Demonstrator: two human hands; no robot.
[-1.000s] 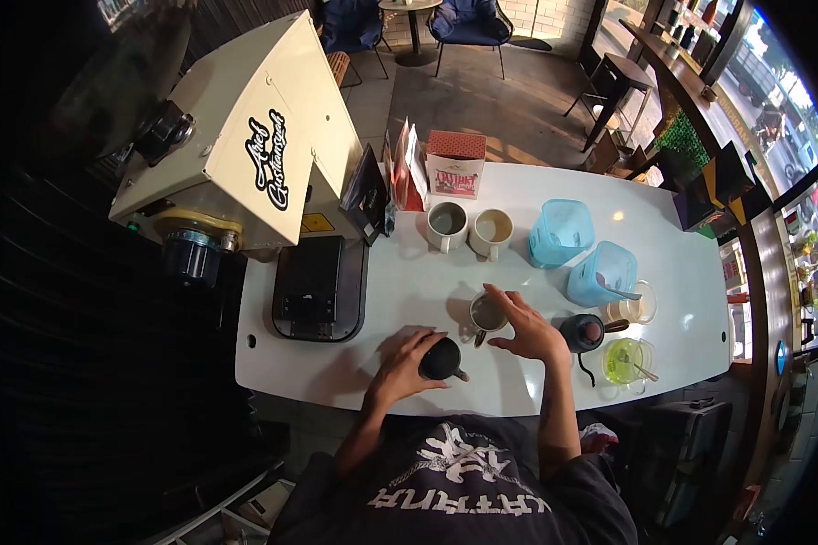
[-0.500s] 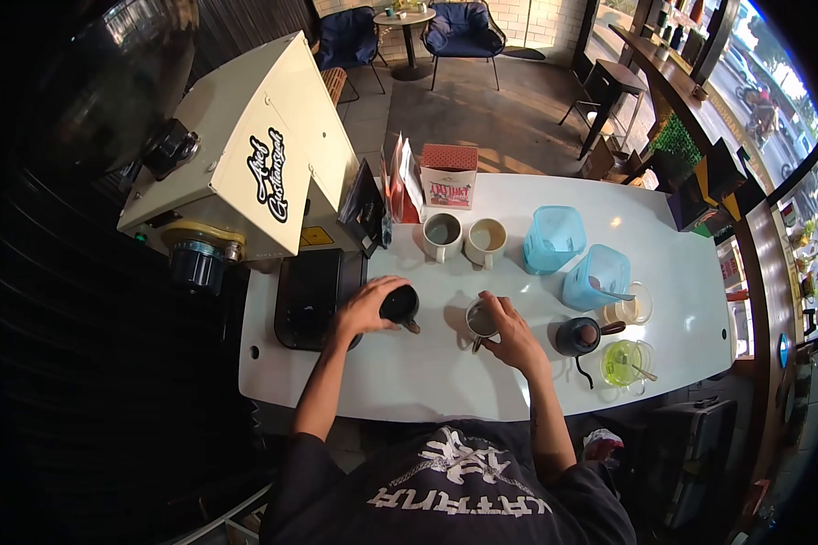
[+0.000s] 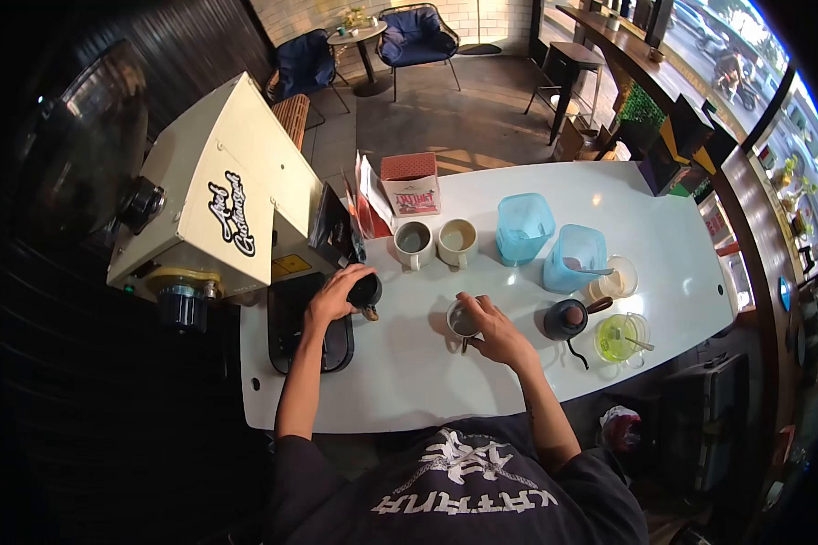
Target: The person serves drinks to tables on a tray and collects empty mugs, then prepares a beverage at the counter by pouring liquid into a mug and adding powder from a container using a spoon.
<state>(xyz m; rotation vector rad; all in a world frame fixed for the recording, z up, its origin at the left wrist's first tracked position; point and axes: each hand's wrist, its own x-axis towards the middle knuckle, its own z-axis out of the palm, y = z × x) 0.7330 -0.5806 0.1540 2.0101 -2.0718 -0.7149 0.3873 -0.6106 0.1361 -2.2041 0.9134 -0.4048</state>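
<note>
My left hand (image 3: 339,295) is wrapped round a dark mug (image 3: 365,292) with a brownish handle, at the right edge of the black tray under the grinder. Nearer the table's middle, my right hand (image 3: 493,331) grips a grey mug (image 3: 461,320) by its rim and side, its handle pointing toward me. Behind them a mug with a dark inside (image 3: 414,243) and a cream mug (image 3: 458,242) stand side by side. To the right of my right hand sits a small dark gooseneck kettle (image 3: 565,320) with a brown handle.
A cream grinder (image 3: 209,191) stands at the left over its black tray (image 3: 286,354). Two blue plastic containers (image 3: 524,227), a glass of green liquid (image 3: 616,339) and a clear cup (image 3: 616,277) occupy the right. A red-topped box (image 3: 411,186) stands at the back.
My left hand has moved the dark mug a little away from me, closer to the row of mugs behind. My right hand stays on the grey mug. The view has shifted and tilted.
</note>
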